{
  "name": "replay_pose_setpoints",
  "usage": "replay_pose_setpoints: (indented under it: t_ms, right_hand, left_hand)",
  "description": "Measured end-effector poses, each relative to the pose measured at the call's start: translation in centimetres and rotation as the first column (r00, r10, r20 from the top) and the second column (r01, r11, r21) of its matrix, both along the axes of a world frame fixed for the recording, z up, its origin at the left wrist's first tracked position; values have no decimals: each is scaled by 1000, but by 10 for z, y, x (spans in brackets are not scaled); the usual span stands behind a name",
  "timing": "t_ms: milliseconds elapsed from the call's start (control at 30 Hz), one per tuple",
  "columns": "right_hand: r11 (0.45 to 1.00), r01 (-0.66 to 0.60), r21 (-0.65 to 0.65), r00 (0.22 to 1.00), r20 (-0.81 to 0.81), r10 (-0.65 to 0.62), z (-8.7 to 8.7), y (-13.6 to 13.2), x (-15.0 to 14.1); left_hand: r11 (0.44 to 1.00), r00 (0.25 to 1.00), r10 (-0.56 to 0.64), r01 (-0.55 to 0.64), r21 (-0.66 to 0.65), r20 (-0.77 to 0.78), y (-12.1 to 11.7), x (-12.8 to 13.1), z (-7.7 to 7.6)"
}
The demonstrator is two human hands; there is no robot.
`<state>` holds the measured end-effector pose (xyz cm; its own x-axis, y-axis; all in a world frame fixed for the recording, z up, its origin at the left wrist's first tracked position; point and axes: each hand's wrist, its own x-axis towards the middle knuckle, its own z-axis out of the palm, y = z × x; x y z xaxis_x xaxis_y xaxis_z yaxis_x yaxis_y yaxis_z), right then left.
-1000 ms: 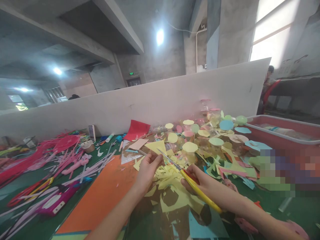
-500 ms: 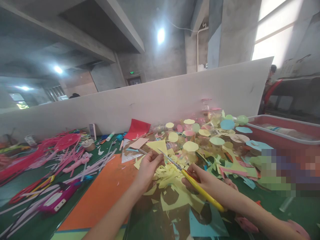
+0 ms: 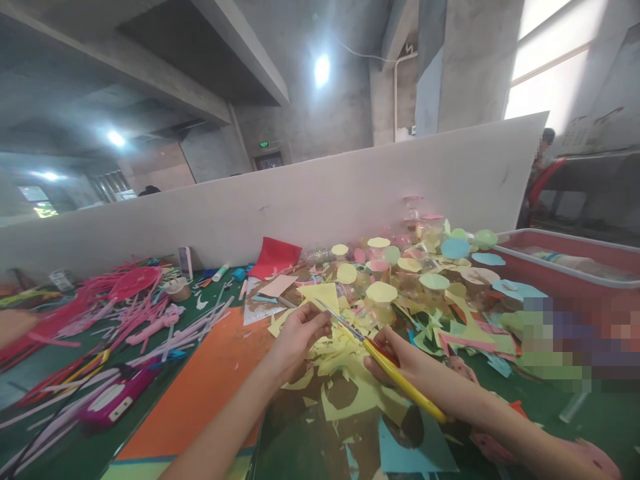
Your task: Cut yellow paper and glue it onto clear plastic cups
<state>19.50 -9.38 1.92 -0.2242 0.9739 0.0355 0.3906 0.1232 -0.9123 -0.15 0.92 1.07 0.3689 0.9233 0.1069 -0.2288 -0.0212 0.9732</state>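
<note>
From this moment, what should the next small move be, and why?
Probably a short snip into the yellow paper: the left hand appears to pinch it, and the scissors in the right hand point toward it, with their blade tips right by it.

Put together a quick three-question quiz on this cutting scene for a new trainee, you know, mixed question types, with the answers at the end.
1. Which hand grips the yellow-handled scissors?
2. True or false: the large sheet beside the left forearm is black.
3. Fill in the blank: the left hand pinches ____ paper.

Key:
1. The right hand.
2. False; it is an orange sheet.
3. Yellow.
</note>
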Motion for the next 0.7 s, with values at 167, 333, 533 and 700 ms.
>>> replay_pose_setpoints:
  t_ms: [167, 333, 533, 700]
  right_hand:
    - [998, 57, -6, 998, 32, -57, -10, 7, -1]
    - [999, 30, 23, 1000, 5, -30, -11, 5, 0]
    - [1000, 6, -1, 1000, -18, -6, -7, 4, 0]
    - [999, 38, -6, 998, 47, -38, -13, 9, 2]
  left_hand:
    - [1000, 1000, 3, -3, -18, -2, 1, -1, 0]
    - [999, 1000, -20, 19, -35, -16, -2, -2, 3]
    - [997, 994, -72, 69, -38, -82, -9, 0, 9]
    - [997, 994, -69, 67, -30, -83, -9, 1, 6]
